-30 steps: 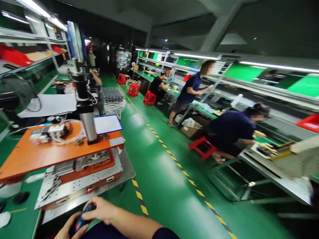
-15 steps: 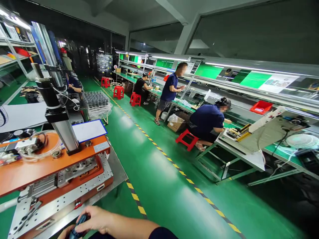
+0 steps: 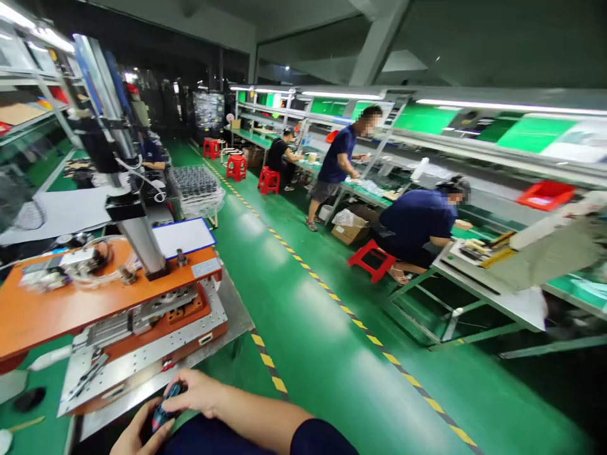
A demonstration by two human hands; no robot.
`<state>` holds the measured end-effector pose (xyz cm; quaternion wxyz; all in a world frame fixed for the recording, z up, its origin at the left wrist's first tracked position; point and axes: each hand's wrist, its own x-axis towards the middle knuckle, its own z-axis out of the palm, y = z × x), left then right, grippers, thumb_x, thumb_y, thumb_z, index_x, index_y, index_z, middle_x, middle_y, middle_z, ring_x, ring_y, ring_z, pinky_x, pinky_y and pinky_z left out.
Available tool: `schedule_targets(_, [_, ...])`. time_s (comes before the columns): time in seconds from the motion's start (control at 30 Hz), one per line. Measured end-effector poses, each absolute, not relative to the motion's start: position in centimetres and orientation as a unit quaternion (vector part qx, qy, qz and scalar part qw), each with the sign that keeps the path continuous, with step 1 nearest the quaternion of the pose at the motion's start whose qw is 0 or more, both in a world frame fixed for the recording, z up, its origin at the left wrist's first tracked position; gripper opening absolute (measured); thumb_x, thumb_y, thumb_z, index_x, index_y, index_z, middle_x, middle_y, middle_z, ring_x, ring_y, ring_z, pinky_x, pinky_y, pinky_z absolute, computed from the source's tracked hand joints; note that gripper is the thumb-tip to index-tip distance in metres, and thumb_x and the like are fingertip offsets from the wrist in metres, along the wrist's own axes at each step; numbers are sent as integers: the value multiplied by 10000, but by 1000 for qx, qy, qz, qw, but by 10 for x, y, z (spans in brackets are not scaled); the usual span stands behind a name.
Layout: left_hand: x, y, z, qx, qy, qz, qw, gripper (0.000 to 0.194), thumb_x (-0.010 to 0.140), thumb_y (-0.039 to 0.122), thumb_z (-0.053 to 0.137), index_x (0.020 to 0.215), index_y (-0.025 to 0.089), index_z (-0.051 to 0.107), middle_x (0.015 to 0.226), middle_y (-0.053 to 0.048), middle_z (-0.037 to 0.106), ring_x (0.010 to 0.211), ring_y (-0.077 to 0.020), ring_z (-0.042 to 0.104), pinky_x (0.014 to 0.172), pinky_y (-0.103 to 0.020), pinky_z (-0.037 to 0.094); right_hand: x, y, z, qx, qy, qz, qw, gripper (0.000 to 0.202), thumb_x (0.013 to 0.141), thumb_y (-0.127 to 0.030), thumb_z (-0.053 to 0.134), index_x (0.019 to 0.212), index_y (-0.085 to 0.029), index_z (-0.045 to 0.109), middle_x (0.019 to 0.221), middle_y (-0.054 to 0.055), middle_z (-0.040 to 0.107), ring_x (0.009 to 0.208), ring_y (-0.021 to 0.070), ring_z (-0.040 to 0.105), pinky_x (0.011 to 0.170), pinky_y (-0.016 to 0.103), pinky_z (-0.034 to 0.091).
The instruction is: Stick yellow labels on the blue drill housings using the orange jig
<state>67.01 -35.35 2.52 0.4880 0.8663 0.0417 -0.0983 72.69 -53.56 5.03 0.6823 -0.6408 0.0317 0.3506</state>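
Observation:
A small dark blue-black part point(image 3: 164, 407) with a reddish spot at its lower end is held between my two hands, low in the view above my lap. My right hand point(image 3: 196, 393) grips its upper end, thumb along the side. Fingers of my left hand point(image 3: 137, 433) close round its lower end. What kind of part it is, I cannot make out. Just beyond my hands stands an orange and metal press machine point(image 3: 142, 373) with an upright cylinder point(image 3: 137, 234).
A clipboard point(image 3: 183, 235) lies on the orange plate. Clear-wrapped trays of parts point(image 3: 194, 186) stand behind. Yellow-black tape point(image 3: 332, 297) runs along the green floor. Co-workers point(image 3: 417, 218) are at the right-hand benches, with red stools point(image 3: 372, 259) nearby. A black round object point(image 3: 29, 399) lies at lower left.
The view has swung left and somewhat down, so the scene sits further right. More of both hands and the dark part shows. Both hands keep hold of it.

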Motion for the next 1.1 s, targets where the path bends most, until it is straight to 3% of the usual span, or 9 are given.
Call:
schedule_targets(0.17, [667,-363,62,880,43,-92,464,522,697,473,701,1142,200,703,1175,-77,746,1095,-305,691,979,-395,531,724,-538,45,-665,-51,326,670,366,734,-420,784,988,-198,643,848,-20,656,805,149,636,731,264,496])
schedule_targets(0.33, [671,-362,72,886,94,-56,451,488,726,405,708,1157,177,702,1143,-88,753,1064,-294,693,965,-403,524,773,-549,38,-746,-140,264,595,252,886,-322,630,1099,-190,655,1067,56,702,1009,204,650,911,350,505])
schedule_targets(0.43, [671,-354,65,888,131,-23,440,501,729,426,715,1152,158,692,1093,-93,762,1010,-294,705,921,-410,542,831,-556,42,-825,-144,153,525,312,950,-265,528,1236,-174,612,1350,128,590,1317,261,471,1114,441,356])
schedule_targets(0.5, [672,-348,60,883,143,-5,446,505,738,431,714,1162,159,679,1098,-91,759,1004,-283,708,927,-409,539,869,-558,44,-862,-154,100,473,347,946,-223,536,1285,-173,593,1441,143,520,1416,286,346,1173,482,259])
schedule_targets(0.57, [674,-343,55,880,148,12,451,497,748,428,713,1169,168,669,1119,-90,752,1026,-274,705,946,-407,532,900,-555,43,-886,-171,74,424,324,914,-207,605,1233,-159,628,1407,156,549,1412,311,351,1175,519,244])
schedule_targets(0.73, [695,-335,58,908,107,62,401,435,782,381,707,1162,172,668,1178,-110,729,1077,-266,692,959,-400,537,940,-543,34,-902,-218,58,368,283,926,-370,652,1121,-165,658,1256,90,641,1196,261,581,1072,531,408])
schedule_targets(0.9, [753,-334,69,926,77,50,366,454,847,339,673,1265,170,623,1252,-132,699,1103,-278,683,967,-411,533,924,-563,25,-888,-203,3,412,272,864,-307,700,1109,-188,689,1241,165,666,1252,327,554,1091,494,400])
schedule_targets(1.0, [802,-344,70,938,42,22,344,469,850,262,683,1307,192,602,1315,-121,668,1182,-270,644,1026,-394,491,883,-595,11,-877,-150,-38,455,346,900,-335,609,1214,-190,633,1324,157,617,1265,290,547,1088,453,422])
schedule_targets(1.1, [850,-361,63,948,9,-21,318,406,835,216,701,1238,208,651,1248,-104,705,1185,-267,638,1032,-371,474,836,-631,-8,-866,-74,-63,490,398,906,-420,552,1213,-175,614,1288,167,623,1213,284,579,1058,457,452])
